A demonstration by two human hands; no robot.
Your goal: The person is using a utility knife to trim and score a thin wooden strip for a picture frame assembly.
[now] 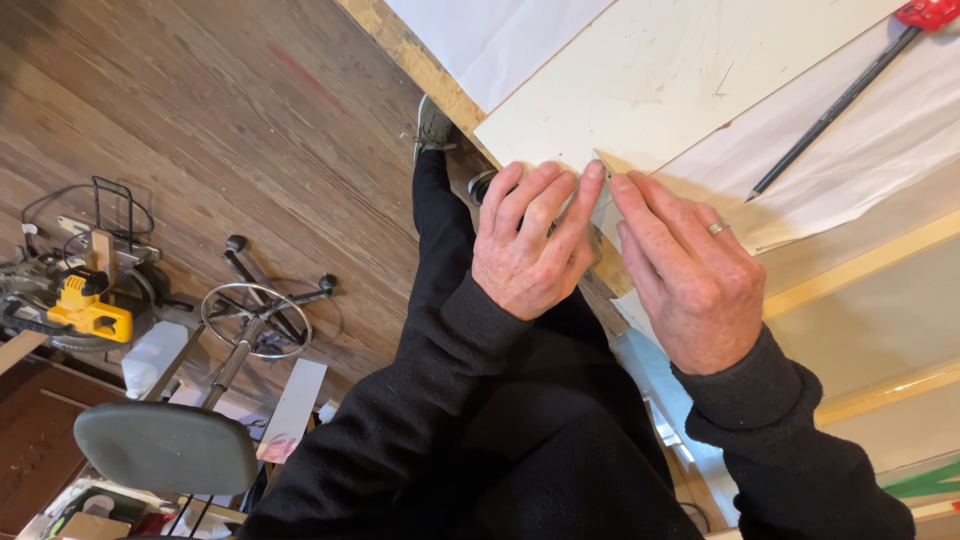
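My left hand and my right hand lie side by side at the near corner of a cream-coloured board on the workbench. The fingertips of both hands meet at a small peeled or folded edge of the board's surface layer. The fingers are stretched out and pressed flat; whether they pinch the edge is hidden. A ring sits on my right hand. White paper sheets lie under and beside the board.
A red-handled long black tool lies on the paper at the upper right. On the wooden floor stand a yellow mitre saw and a grey stool. My shoe is below the bench's edge.
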